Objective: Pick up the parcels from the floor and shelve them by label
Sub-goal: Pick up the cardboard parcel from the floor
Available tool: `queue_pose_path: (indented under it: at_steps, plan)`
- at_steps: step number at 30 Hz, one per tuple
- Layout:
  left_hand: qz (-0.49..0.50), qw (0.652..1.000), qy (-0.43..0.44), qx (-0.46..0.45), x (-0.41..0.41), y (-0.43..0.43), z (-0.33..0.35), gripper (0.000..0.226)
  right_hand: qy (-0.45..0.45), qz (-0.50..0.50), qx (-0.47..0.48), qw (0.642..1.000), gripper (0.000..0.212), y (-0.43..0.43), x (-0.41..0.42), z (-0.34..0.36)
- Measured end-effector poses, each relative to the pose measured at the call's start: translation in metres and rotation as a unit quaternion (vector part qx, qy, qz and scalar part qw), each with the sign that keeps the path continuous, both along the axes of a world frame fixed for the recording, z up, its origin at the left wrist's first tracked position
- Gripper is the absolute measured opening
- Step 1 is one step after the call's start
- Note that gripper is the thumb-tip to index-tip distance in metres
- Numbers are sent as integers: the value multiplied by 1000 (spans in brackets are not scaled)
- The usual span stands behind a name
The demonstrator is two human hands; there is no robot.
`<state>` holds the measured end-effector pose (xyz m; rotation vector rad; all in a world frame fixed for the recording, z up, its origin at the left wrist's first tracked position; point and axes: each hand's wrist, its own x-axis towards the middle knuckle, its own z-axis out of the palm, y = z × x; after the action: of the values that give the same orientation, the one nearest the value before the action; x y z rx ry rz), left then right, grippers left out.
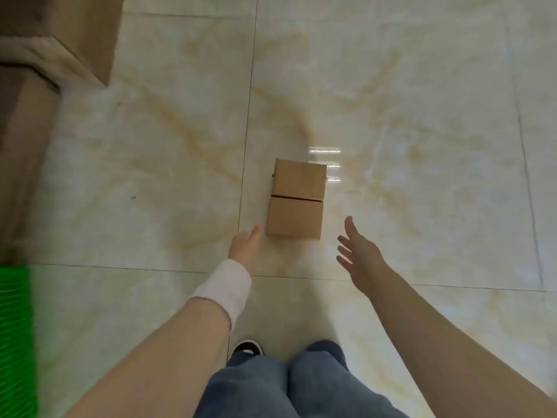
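A small brown cardboard parcel [297,199] lies on the glossy marble floor, its top flaps meeting at a dark seam across the middle. No label shows on the faces I see. My left hand [245,245], with a white wristband, is stretched out just left of the parcel's near corner, fingers apart, holding nothing. My right hand [360,256] hovers to the right of the parcel, a short gap away, fingers spread and empty. Neither hand touches the box.
Large brown cardboard boxes [60,34] stand at the upper left. A green ribbed object [15,342] is at the left edge. My legs in blue jeans and one dark shoe [247,347] are at the bottom centre.
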<state>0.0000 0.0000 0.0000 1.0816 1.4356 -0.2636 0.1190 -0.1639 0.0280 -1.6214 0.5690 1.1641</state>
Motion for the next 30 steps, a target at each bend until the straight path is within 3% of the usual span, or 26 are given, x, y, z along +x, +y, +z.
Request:
queue_pose_path:
  at_steps: [6,10,11,13,17,23,30]
  plan:
    - [-30,997,-61,49,50,29,-85,74,-30,74,-4,997,81,25,36,-110]
    - [-51,994,-91,12,52,34,-129,119,-45,103,20,993,87,35,36,-148]
    - [-50,993,-103,3,51,32,-137,120,-49,109,25,992,95,35,33,-154]
    - [-42,992,-115,-7,51,26,-139,106,-67,106,25,992,108,33,27,-167]
    - [-42,992,-119,-20,50,17,-140,69,-70,81,29,994,98,33,20,-176]
    - [9,991,-115,-74,45,5,-107,58,-59,30,57,996,63,32,10,-143]
    - [-26,992,-107,-63,47,-5,22,67,-72,-7,73,995,60,24,14,10]
